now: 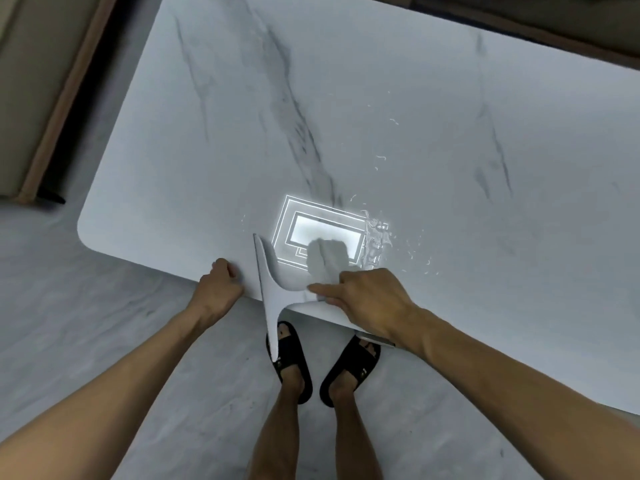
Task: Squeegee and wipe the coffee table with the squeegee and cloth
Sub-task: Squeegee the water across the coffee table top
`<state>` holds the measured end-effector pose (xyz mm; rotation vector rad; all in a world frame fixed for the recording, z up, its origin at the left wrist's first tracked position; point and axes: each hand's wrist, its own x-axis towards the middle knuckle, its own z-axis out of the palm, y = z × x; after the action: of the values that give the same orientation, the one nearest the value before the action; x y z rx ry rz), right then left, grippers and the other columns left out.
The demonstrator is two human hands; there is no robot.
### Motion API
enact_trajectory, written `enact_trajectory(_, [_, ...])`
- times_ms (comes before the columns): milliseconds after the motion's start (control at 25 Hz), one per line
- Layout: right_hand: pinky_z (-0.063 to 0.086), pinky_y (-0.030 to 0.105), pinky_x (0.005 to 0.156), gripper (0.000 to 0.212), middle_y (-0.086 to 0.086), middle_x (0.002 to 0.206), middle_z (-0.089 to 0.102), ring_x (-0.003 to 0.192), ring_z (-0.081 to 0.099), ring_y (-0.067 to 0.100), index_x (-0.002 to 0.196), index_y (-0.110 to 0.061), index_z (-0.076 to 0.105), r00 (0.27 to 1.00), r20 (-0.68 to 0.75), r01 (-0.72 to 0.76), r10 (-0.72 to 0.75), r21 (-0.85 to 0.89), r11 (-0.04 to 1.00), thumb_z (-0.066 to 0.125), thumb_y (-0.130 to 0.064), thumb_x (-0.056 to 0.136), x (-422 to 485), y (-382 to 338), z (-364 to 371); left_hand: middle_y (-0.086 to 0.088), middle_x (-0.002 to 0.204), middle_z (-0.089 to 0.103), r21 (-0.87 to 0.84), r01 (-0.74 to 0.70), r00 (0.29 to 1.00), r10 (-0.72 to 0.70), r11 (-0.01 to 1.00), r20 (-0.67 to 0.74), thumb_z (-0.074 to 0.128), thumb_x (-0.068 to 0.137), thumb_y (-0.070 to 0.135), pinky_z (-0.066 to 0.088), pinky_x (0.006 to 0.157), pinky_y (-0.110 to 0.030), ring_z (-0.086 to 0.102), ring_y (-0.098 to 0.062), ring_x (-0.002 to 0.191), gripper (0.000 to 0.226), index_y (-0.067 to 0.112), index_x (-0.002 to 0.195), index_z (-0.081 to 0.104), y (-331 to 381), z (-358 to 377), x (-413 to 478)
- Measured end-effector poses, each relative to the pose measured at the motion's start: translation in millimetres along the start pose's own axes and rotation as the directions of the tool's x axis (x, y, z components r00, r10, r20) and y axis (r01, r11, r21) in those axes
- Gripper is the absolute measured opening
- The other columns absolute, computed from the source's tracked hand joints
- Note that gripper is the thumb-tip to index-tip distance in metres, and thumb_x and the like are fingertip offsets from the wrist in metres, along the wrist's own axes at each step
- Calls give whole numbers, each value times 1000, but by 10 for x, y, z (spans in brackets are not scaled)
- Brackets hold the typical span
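head view: one white marble desk point(415, 116), water drops point(375, 244) near its front edge. one squeegee point(268, 289), blade lying across that edge and overhanging it. right grip point(367, 299) clamped round the squeegee handle. left grip point(220, 282) curled at the edge just beside the blade; cannot tell whether it holds anything.

A white T-shaped squeegee point(269, 289) was gripped by the right hand point(370, 299), its blade laid across the near edge of a white, grey-veined marble coffee table point(450, 133). The left hand point(220, 284) was rested, fingers curled, beside it.
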<state>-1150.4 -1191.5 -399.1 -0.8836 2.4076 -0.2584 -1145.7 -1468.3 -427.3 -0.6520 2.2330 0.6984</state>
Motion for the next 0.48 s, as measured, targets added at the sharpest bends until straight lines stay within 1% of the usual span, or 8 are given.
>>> enact_trajectory(80, [41, 30, 59, 39, -2, 89, 58, 78, 63, 27, 135, -56, 35, 1000, -9, -22, 22, -13, 1000, 39, -40, 100, -6, 109, 18, -7, 83, 54, 11, -21, 1000, 21, 1000, 19, 44, 83, 5, 31, 52, -30, 48, -20, 67, 11, 11, 92, 45, -34, 22, -26])
enact_trajectory(160, [41, 30, 59, 35, -6, 87, 60, 81, 65, 24, 133, -58, 37, 991, -59, -121, 121, 9, 993, 30, -49, 100, -219, 360, -30, -6, 81, 55, -23, -11, 1000, 11, 1000, 4, 45, 85, 8, 32, 51, -30, 48, -18, 65, 11, 12, 95, 46, -38, 32, -30])
enact_trajectory(240, [41, 28, 54, 43, -9, 78, 58, 73, 65, 23, 131, -57, 41, 961, -158, -232, 226, -17, 973, 15, -58, 96, -439, 538, -171, -5, 77, 57, -78, 8, 999, -12, 997, -51, 43, 88, 13, 34, 50, -29, 50, -19, 62, 8, 13, 96, 46, -49, 4, -28])
enact_trajectory(280, [41, 28, 50, 49, -9, 72, 56, 67, 64, 23, 129, -56, 45, 943, -202, -277, 263, -41, 960, 10, -60, 94, -503, 566, -237, -4, 75, 57, -100, 11, 995, -21, 995, -98, 42, 90, 16, 35, 50, -29, 51, -20, 62, 8, 14, 95, 47, -61, -20, -29])
enact_trajectory(320, [41, 27, 47, 51, -8, 68, 54, 62, 63, 23, 126, -54, 48, 932, -234, -299, 276, -67, 952, 9, -59, 93, -509, 553, -296, -3, 74, 58, -116, 5, 988, -23, 993, -153, 42, 91, 18, 36, 50, -28, 52, -19, 63, 9, 14, 95, 49, -82, -55, -21])
enact_trajectory(400, [41, 27, 43, 42, -7, 64, 55, 57, 61, 24, 121, -51, 52, 941, -251, -257, 226, -99, 961, 18, -55, 96, -337, 385, -395, 1, 73, 57, -148, -4, 963, -36, 989, -266, 44, 93, 20, 36, 50, -27, 52, -16, 63, 12, 12, 93, 53, -151, -155, 1])
enact_trajectory(480, [39, 27, 46, 32, -6, 69, 58, 61, 63, 24, 124, -51, 51, 969, -221, -128, 109, -75, 989, 31, -50, 99, 10, 92, -460, 2, 75, 57, -202, 9, 928, -83, 979, -363, 45, 95, 21, 35, 52, -28, 51, -15, 64, 15, 11, 91, 55, -227, -252, 26])
